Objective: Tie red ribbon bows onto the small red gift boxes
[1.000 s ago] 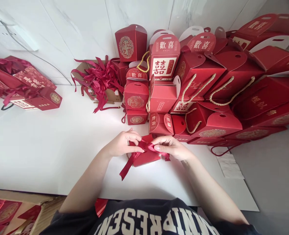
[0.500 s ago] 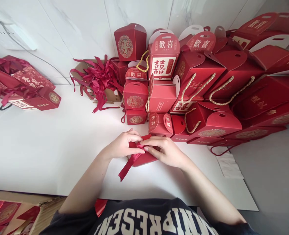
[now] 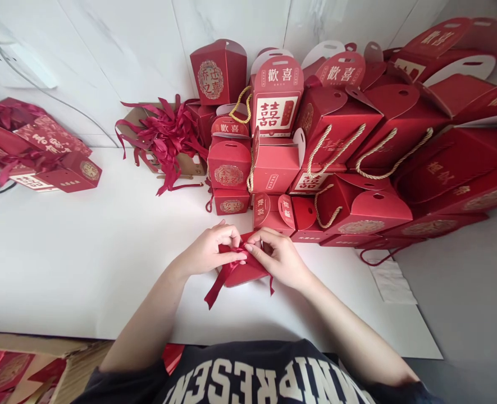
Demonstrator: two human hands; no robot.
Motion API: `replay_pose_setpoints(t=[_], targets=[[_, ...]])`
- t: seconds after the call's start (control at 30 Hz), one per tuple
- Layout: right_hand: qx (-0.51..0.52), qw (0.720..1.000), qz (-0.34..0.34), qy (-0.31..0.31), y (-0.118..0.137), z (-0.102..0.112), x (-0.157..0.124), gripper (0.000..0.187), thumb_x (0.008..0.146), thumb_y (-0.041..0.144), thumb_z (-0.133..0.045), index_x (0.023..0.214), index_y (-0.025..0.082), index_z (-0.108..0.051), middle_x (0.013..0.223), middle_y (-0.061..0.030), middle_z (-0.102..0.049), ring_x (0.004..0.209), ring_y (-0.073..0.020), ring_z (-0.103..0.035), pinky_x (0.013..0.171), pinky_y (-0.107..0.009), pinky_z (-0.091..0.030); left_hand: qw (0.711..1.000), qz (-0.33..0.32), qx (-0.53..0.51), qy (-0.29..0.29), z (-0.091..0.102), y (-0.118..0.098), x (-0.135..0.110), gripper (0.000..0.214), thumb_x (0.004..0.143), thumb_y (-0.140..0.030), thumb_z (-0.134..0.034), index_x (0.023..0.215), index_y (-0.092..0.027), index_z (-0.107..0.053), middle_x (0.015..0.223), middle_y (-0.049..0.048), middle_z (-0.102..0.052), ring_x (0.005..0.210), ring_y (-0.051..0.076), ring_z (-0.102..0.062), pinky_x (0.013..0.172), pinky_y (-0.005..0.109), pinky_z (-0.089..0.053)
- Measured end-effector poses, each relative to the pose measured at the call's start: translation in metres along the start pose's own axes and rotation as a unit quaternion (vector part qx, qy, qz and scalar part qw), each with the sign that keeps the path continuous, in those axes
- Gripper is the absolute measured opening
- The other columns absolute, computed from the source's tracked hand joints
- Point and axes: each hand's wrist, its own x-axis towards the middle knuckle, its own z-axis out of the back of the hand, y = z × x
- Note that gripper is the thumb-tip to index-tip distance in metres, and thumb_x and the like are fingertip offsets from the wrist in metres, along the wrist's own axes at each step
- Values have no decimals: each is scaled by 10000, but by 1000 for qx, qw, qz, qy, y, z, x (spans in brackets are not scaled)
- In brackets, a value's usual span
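A red gift box [image 3: 246,274] lies on the white table in front of me, partly covered by my hands. Dark red ribbon [image 3: 217,287] is gathered in a knot or loop on top of it, with one tail trailing to the lower left and a shorter one at the right. My left hand [image 3: 210,247] pinches the ribbon at the left of the gathering, thumb below and fingers curled above. From the right, my right hand [image 3: 279,256] pinches the ribbon between thumb and forefinger. The fingertips are close together and hide part of the knot.
Stacked red gift boxes [image 3: 273,163] with rope handles stand behind and to the right. A cardboard box [image 3: 193,164] heaped with loose ribbons [image 3: 168,134] sits at the back. Ribboned boxes [image 3: 80,171] lie far left. A carton [image 3: 77,359] holds red boxes below the table edge.
My right hand has drawn slightly back and its fingers have shifted on the ribbon. A ribbon tail now shows below it at the right. The view has moved a little.
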Motion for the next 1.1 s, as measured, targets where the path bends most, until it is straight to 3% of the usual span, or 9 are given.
replay_pose_setpoints(t=[0.2, 0.37, 0.6, 0.67, 0.8, 0.87, 0.93, 1.0, 1.1], targets=[[91, 996, -12, 16, -5, 11, 0, 218, 976, 361, -541, 868, 186, -614, 817, -5, -623, 737, -129, -559, 690, -239, -439, 999, -12, 47, 1, 7, -1, -2, 243, 881, -375, -609, 804, -184, -481, 856, -3, -520, 734, 116, -488, 680, 260, -409], [52, 997, -19, 54, -2, 10, -2, 254, 895, 435, -652, 977, 196, -634, 814, 2, -628, 595, -105, -472, 555, -232, -377, 999, -3, 43, 11, 7, -1, 0, 270, 903, -410, -565, 802, -185, -458, 780, -21, -482, 680, 108, -446, 647, 254, -372], [69, 995, -18, 65, -1, 15, -3, 190, 924, 325, -615, 1058, 201, -668, 963, -37, -695, 704, -135, -566, 632, -253, -442, 1000, -9, 10, 11, 11, -3, -6, 316, 826, -421, -680, 810, -181, -475, 896, 40, -625, 833, 175, -629, 751, 311, -481], [98, 991, -26, 84, -1, 31, -6, 225, 922, 315, -614, 1112, 199, -645, 994, -50, -682, 752, -144, -586, 672, -262, -467, 999, -41, -13, 15, 25, 1, -14, 370, 777, -461, -731, 894, -180, -520, 782, 27, -657, 840, 202, -652, 836, 369, -492], [146, 972, -48, 175, -1, 64, -13, 188, 963, 340, -545, 1021, 183, -631, 924, -51, -661, 815, -165, -604, 776, -302, -476, 992, -113, -57, -17, 57, 9, -33, 491, 851, -641, -564, 986, -169, -580, 400, -66, -491, 571, 179, -601, 948, 457, -455], [162, 963, -83, 200, 0, 68, -13, 300, 1005, 412, -449, 960, 172, -624, 824, -38, -656, 748, -160, -608, 770, -310, -472, 996, -59, 24, -61, 64, 8, -38, 451, 890, -607, -526, 907, -169, -629, 510, -22, -575, 601, 163, -587, 876, 379, -480], [162, 959, -118, 199, 1, 63, -11, 428, 1014, 497, -389, 873, 164, -617, 727, -23, -631, 681, -151, -596, 717, -297, -466, 987, 25, 135, -89, 63, 4, -38, 395, 891, -552, -551, 887, -177, -674, 792, 39, -688, 780, 179, -621, 795, 296, -480], [149, 961, -139, 189, 3, 52, -7, 474, 983, 565, -428, 785, 165, -590, 652, 3, -574, 607, -127, -544, 610, -260, -429, 973, 83, 202, -73, 56, 1, -34, 357, 862, -531, -596, 922, -198, -709, 1013, 46, -702, 917, 197, -626, 772, 257, -473], [110, 968, -128, 184, 4, 39, -4, 423, 914, 556, -576, 740, 171, -557, 644, 25, -544, 578, -98, -482, 547, -226, -373, 975, 113, 192, -10, 46, 1, -29, 360, 825, -534, -639, 868, -192, -743, 908, 22, -721, 807, 181, -629, 692, 241, -466]])
